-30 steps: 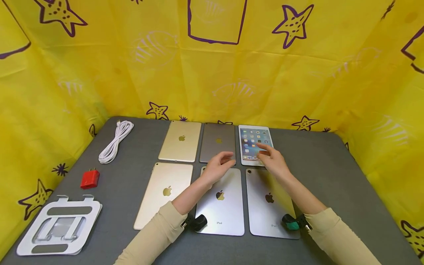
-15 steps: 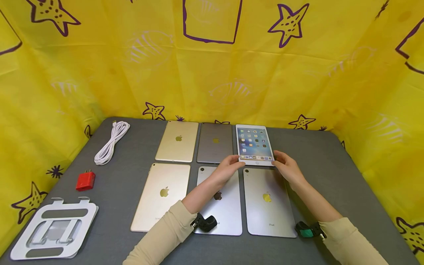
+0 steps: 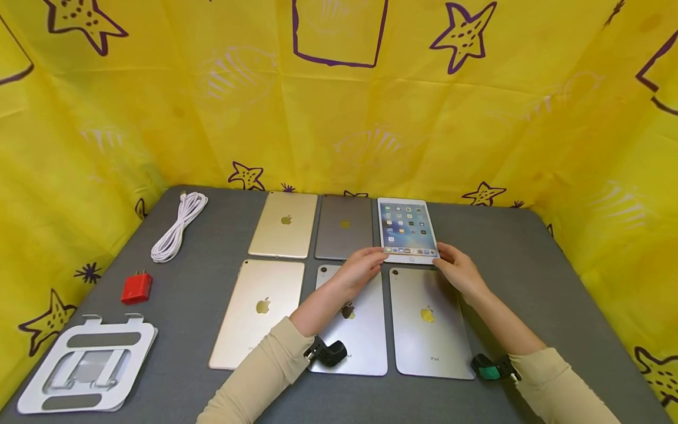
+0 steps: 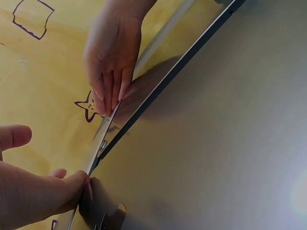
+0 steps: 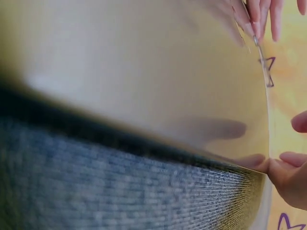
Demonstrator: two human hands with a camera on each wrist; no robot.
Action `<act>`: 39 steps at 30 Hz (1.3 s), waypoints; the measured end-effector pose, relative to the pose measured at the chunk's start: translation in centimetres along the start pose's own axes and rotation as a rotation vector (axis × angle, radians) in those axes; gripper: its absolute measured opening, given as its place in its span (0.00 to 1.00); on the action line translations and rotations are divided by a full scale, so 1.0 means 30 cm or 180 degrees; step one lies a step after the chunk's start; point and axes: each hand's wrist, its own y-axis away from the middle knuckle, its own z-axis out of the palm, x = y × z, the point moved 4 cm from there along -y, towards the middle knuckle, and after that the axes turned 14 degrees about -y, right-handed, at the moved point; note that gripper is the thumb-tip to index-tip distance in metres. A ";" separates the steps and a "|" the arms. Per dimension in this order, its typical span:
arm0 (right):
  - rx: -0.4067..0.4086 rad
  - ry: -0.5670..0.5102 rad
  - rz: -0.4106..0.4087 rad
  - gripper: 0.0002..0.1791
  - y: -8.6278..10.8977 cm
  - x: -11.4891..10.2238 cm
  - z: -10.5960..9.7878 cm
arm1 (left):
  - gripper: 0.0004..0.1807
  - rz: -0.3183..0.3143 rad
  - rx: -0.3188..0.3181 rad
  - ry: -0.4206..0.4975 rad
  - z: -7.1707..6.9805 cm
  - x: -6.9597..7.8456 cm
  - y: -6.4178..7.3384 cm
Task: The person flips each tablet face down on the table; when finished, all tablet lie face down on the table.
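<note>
Hands on the lit white tablet (image 3: 407, 230) at the bench's (image 3: 529, 259) far edge.
Your left hand (image 3: 360, 270) and right hand (image 3: 459, 270) pinch its near corners; lift evenly, clear of the neighbouring silver tablet (image 3: 428, 324).

Head camera overlooks the table (image 3: 529, 259); wrist cameras skim it close, facing each other.

staged recording booth: yellow star-print cloth (image 3: 477, 118) walls round grey table (image 3: 529, 277)

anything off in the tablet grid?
One stands out: the white tablet with its screen lit, far right of the back row, lies face up; the other five show their backs. The left hand and right hand pinch its near corners. Nothing looks damaged.
</note>
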 end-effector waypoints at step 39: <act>0.0009 0.0556 -0.0121 0.30 -0.011 -0.028 0.026 | 0.20 0.0206 0.0330 -0.0139 -0.011 0.020 -0.023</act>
